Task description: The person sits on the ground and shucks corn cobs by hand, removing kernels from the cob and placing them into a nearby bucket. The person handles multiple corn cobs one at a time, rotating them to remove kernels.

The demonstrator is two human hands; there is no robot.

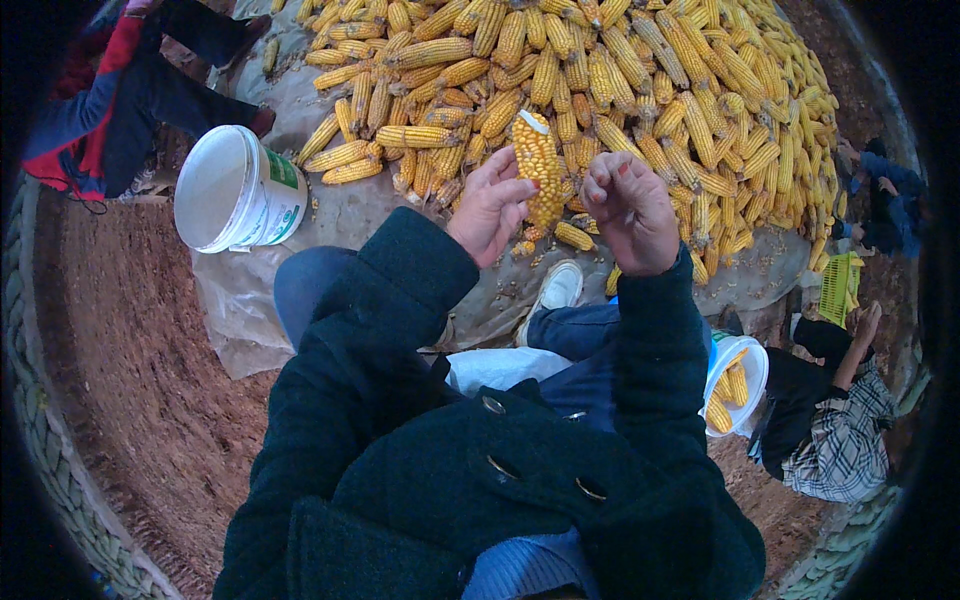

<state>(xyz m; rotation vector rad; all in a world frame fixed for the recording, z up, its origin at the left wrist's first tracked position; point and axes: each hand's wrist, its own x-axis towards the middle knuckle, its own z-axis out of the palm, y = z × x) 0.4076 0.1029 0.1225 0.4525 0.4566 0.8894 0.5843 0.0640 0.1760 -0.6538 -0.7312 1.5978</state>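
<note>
An ear of corn (538, 180) stands nearly upright in my left hand (492, 207), whose fingers and thumb grip its left side. A whitish patch shows at its upper end. Just to the right of it, my right hand (632, 208) is raised, apart from the ear. Its fingers are curled, with thumb and fingertips drawn together; whether something small is between them I cannot make out. Right behind both hands rises a large heap of yellow corn ears (590, 75). One short ear (575, 236) lies below the held one, close to my shoe.
A white bucket (217, 190) lies tilted at the left on a grey sheet (235, 310). Another white bucket (757, 385) at my right holds a few ears. A yellow-green crate (840, 285) stands farther right. People sit at the left (100, 110) and right (840, 440).
</note>
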